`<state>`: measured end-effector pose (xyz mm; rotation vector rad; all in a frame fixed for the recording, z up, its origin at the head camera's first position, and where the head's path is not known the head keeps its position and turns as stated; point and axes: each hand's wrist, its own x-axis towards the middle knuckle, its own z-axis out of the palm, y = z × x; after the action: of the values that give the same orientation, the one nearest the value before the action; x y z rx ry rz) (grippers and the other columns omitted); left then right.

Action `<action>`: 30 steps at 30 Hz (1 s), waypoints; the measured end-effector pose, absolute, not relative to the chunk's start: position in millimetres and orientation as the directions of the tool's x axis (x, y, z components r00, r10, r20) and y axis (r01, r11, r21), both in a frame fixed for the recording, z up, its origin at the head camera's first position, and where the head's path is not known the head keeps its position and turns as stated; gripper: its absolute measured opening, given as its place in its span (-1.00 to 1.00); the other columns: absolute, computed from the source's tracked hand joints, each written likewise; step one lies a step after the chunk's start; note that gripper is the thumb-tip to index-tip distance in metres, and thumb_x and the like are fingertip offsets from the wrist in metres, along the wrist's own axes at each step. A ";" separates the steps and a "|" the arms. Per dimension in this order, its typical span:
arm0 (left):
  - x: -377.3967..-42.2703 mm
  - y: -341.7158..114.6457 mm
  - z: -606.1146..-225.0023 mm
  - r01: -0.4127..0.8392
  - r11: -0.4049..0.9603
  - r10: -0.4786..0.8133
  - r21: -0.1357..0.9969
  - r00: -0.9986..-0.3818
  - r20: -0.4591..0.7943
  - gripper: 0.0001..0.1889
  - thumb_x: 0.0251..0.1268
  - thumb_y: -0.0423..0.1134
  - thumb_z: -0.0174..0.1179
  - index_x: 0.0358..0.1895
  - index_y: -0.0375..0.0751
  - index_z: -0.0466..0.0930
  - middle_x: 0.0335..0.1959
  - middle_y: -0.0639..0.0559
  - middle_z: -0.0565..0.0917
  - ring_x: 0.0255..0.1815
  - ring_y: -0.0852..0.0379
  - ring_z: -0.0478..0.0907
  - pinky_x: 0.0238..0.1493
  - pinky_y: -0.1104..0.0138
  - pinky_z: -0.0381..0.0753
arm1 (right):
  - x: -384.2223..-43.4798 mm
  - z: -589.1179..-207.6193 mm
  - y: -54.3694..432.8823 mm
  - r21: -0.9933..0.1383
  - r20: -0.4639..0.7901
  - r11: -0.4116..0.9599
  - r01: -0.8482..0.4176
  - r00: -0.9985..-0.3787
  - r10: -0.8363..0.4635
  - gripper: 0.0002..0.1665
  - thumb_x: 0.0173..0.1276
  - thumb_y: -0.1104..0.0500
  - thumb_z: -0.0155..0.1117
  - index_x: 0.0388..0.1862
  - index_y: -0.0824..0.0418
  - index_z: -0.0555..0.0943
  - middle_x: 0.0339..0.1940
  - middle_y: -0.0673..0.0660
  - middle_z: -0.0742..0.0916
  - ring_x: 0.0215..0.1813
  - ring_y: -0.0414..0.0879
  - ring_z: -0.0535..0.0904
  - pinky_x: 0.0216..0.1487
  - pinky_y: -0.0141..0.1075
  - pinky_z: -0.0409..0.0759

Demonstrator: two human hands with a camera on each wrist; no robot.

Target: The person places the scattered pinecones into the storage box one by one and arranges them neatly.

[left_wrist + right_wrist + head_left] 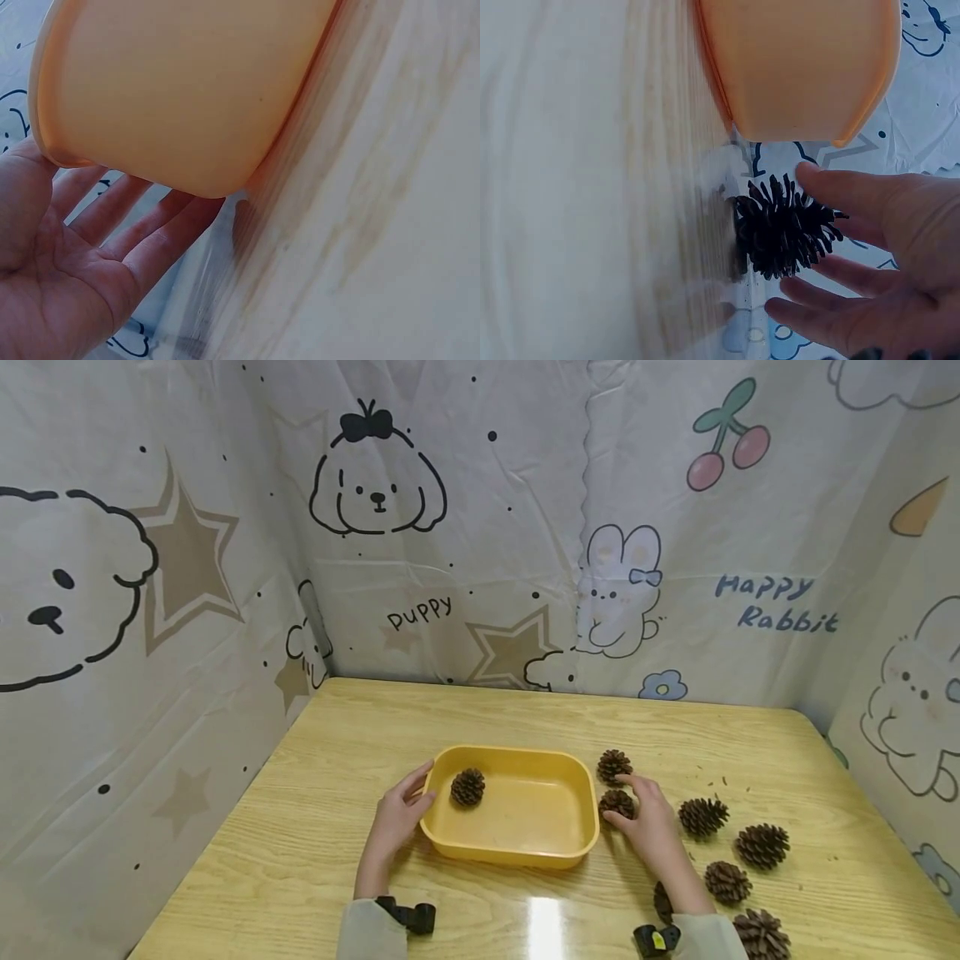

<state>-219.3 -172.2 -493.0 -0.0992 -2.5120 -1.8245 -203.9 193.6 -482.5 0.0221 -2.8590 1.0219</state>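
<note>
The cone sits on the worktop just beside the right end of the tray, between that wall and the right hand. The right hand is by far the nearer one, reaching from the cone's right with thumb and fingers parted either side of it. In the dim right wrist view no firm grip shows, though a light touch cannot be ruled out. The cone looks nearly round, so its long axis is hard to tell; the tray's runs left to right, and its end wall leaves the thumb little room. At the far end, the left hand holds the tray, thumb at the rim, fingers along the outer wall. A second cone lies just beyond the first; a third cone lies inside the tray, towards its left end.
</note>
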 end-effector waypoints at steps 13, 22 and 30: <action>-221.6 -173.0 -496.6 0.063 0.317 0.022 0.946 -0.998 0.059 -0.47 0.40 -0.33 0.15 0.42 -0.15 0.37 0.34 -0.35 0.47 0.28 -0.31 0.51 0.28 0.02 0.60 | -203.1 -485.2 195.6 -0.626 0.079 0.777 -0.068 -0.997 -0.023 -0.42 0.30 0.22 0.36 0.28 0.34 0.47 0.29 0.49 0.50 0.33 0.44 0.40 0.29 0.30 0.47; -215.2 -170.0 -484.0 0.072 0.312 0.035 0.947 -0.997 0.065 -0.48 0.41 -0.36 0.12 0.42 -0.27 0.34 0.33 -0.42 0.45 0.29 -0.35 0.48 0.28 -0.02 0.59 | -202.8 -484.6 196.2 -0.639 0.146 0.766 -0.068 -0.989 0.033 -0.42 0.32 0.19 0.34 0.29 0.31 0.46 0.28 0.47 0.52 0.32 0.41 0.42 0.25 0.27 0.51; -220.3 -172.8 -494.8 0.079 0.313 0.028 0.946 -0.997 0.074 -0.48 0.40 -0.33 0.15 0.41 -0.18 0.37 0.34 -0.35 0.47 0.29 -0.29 0.50 0.28 0.02 0.60 | -202.8 -482.1 195.9 -0.678 0.192 0.730 -0.086 -0.979 0.063 -0.43 0.35 0.18 0.31 0.30 0.31 0.46 0.30 0.46 0.51 0.36 0.40 0.39 0.25 0.28 0.52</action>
<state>-220.3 -172.8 -494.8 -0.1020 -2.5098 -1.8129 -202.8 195.9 -482.1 0.0180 -2.7307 1.0854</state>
